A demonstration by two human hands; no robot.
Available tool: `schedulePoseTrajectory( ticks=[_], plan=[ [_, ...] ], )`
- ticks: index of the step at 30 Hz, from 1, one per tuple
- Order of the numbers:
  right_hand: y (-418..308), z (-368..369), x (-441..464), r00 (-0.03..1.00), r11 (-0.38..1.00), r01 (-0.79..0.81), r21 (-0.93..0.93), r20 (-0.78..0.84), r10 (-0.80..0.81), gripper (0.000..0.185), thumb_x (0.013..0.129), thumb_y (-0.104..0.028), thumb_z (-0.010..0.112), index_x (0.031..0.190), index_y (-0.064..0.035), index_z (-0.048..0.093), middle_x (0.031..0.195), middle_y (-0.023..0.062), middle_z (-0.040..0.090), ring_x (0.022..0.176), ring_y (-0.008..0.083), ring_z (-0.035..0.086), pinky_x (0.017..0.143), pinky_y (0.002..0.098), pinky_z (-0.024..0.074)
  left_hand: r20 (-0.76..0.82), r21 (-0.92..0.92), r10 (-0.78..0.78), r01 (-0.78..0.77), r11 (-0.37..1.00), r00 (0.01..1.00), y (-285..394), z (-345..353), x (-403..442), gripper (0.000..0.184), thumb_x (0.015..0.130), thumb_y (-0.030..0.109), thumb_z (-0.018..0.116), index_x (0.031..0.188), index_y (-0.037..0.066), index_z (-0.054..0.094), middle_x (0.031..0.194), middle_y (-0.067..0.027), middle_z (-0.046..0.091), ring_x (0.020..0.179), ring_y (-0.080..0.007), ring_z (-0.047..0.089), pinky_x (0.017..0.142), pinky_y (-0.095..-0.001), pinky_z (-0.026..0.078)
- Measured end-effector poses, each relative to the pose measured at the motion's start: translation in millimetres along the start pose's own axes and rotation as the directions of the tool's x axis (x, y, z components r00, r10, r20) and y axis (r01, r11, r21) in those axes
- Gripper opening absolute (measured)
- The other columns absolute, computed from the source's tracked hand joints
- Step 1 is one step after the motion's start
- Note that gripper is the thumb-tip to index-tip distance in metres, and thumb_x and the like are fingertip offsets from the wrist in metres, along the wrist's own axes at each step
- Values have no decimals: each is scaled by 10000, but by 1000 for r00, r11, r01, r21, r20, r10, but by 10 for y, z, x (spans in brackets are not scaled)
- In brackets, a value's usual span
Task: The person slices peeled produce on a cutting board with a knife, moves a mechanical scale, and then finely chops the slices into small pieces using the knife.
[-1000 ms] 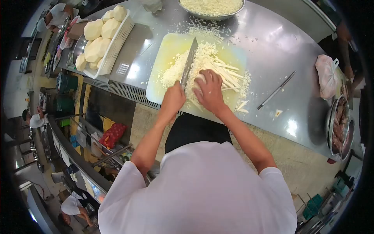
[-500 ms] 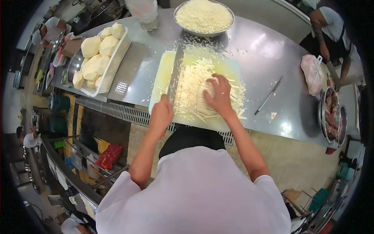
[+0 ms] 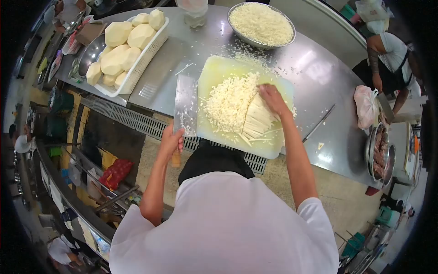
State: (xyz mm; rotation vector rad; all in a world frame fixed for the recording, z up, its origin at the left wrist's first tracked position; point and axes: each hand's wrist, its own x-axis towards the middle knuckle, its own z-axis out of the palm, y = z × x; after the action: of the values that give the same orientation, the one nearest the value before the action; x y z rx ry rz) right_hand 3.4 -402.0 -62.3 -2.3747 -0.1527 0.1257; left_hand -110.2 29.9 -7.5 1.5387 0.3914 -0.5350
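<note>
My left hand (image 3: 170, 141) is closed round the wooden handle of a cleaver (image 3: 185, 107). Its wide blade shows its flat side, speckled with bits, just off the left edge of the cutting board (image 3: 219, 68). My right hand (image 3: 273, 98) bends over the far right end of a bundle of pale vegetable strips (image 3: 259, 119), its curled fingers against them and its fingertips partly hidden. Left of the strips, on the board, lies a heap of finely chopped pale vegetable (image 3: 228, 102).
A heaped bowl of chopped vegetable (image 3: 261, 23) stands behind the board. Peeled root vegetables (image 3: 119, 59) fill a white basket (image 3: 145, 59) at left. On the right lie a thin dark rod (image 3: 319, 122), a plastic bag (image 3: 366, 107) and bowls of meat (image 3: 379, 150); a co-worker (image 3: 388, 59) stands there.
The cleaver has gone left off the chopped heap and turned to show its flat side. My right hand has shifted toward the far right end of the strips. The whole view has shifted slightly.
</note>
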Motion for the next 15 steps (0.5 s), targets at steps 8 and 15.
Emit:
schedulePoseTrajectory(
  ticks=[8, 15],
  plan=[
    [-316, 87, -523, 986, 990, 66, 127, -157, -45, 408, 1056, -284, 465, 1217, 31, 669, 1225, 221, 653, 1157, 389, 583, 1025, 430, 448, 77, 66, 159, -164, 984, 984, -9, 1033, 436, 210, 994, 121, 526, 1181, 25, 515, 625, -10, 488, 431, -136, 502, 403, -328, 470],
    [-600, 207, -678, 836, 993, 107, -45, -537, -115, 184, 939, -99, 596, 1068, 23, 646, 1125, 200, 641, 1040, 394, 599, 925, 451, 482, 181, 661, 421, -427, 617, 889, 748, 1213, 41, 170, 953, 113, 551, 954, -54, 522, 761, -361, 619, 774, -558, 616, 686, -583, 495]
  ],
)
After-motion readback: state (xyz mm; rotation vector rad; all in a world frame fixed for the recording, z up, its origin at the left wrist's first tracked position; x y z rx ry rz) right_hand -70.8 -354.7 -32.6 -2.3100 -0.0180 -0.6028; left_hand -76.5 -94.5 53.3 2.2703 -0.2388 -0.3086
